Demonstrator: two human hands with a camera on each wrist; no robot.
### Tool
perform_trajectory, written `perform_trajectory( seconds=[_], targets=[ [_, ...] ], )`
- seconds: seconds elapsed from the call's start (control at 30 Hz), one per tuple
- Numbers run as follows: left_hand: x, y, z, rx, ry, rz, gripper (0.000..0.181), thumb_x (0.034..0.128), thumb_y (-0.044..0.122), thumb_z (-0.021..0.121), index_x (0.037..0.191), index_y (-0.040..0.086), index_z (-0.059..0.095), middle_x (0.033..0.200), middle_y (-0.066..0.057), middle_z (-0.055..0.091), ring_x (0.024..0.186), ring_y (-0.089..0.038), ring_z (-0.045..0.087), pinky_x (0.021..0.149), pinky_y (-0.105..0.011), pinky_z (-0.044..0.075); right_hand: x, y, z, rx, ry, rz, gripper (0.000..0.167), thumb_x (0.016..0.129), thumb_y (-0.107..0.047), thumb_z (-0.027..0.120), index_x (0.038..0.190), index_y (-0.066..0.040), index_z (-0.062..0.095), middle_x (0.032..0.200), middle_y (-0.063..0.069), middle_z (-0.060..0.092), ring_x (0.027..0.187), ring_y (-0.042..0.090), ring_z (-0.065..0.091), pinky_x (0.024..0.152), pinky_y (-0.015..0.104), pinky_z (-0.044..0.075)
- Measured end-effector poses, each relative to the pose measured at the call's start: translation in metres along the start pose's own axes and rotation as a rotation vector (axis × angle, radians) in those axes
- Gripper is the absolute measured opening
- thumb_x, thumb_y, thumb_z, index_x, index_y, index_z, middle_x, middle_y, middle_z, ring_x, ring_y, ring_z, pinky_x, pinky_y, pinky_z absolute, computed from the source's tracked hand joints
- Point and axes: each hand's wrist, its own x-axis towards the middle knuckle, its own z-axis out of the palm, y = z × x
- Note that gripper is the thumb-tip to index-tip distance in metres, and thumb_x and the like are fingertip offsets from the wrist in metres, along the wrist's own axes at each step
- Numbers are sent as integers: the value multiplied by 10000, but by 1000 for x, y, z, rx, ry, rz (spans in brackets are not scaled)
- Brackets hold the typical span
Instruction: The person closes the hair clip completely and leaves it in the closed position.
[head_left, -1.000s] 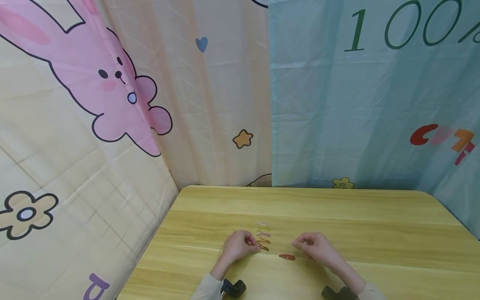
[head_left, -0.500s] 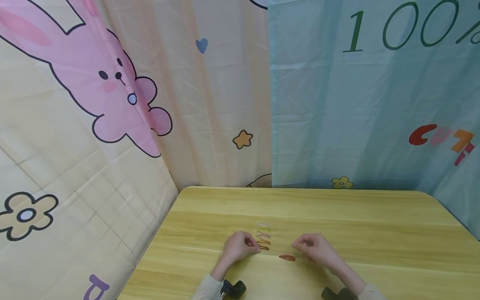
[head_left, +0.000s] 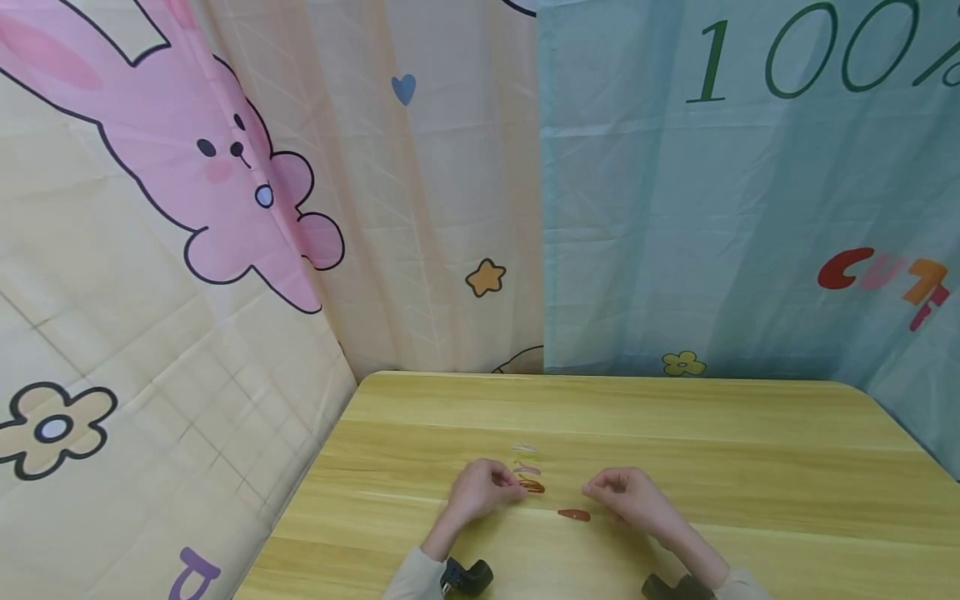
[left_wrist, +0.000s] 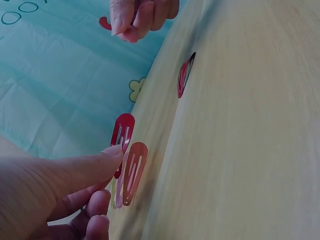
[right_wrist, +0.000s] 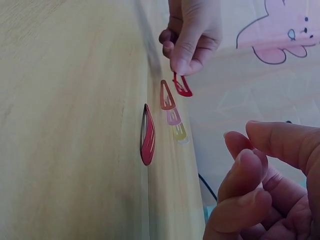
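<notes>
Wood-grain table point(head_left: 675, 425) bears 1 red clip point(head_left: 574, 515) near coloured clips point(right_wrist: 173, 118).

Left side and left half of the back are covered by a cream curtain point(head_left: 465, 183), printed with a pink rabbit point(head_left: 168, 125). Right half is hung with a teal curtain point(head_left: 637, 250), marked "100". Wood-grain tabletop point(head_left: 675, 425) is evenly lit, far corners rounded.
</notes>
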Motion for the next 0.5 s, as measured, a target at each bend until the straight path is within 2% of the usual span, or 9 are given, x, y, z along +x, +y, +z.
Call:
perform_trajectory(
  seconds=[0.17, 0.3, 0.5],
  targets=[
    [2, 5, 0, -92, -41, 13, 172, 772, 310, 790, 736, 169, 699, 704, 111, 596, 592, -72, 511, 520, -246, 407, -1, -1, 0, -2, -11, -8, 338, 879, -360, 670, 934, -27, 685, 533, -28, 463, 446, 94, 375, 401, 210, 295],
    [0, 14, -1, -166, -79, 12, 161, 779, 277, 789, 735, 147, 706, 721, 80, 603, 560, -93, 510, 475, -244, 407, -1, -1, 1, -16, -28, -27, 354, 882, -379, 659, 943, -32, 684, 540, -15, 482, 454, 97, 384, 400, 209, 300],
    [-3, 25, 2, -196, -101, 42, 160, 768, 251, 800, 728, 125, 709, 738, 90, 605, 564, -67, 498, 484, -224, 394, -1, 1, 4, -3, -80, -75, 333, 890, -365, 654, 952, -39, 683, 563, 14, 501, 463, 103, 402, 407, 213, 310]
  ],
)
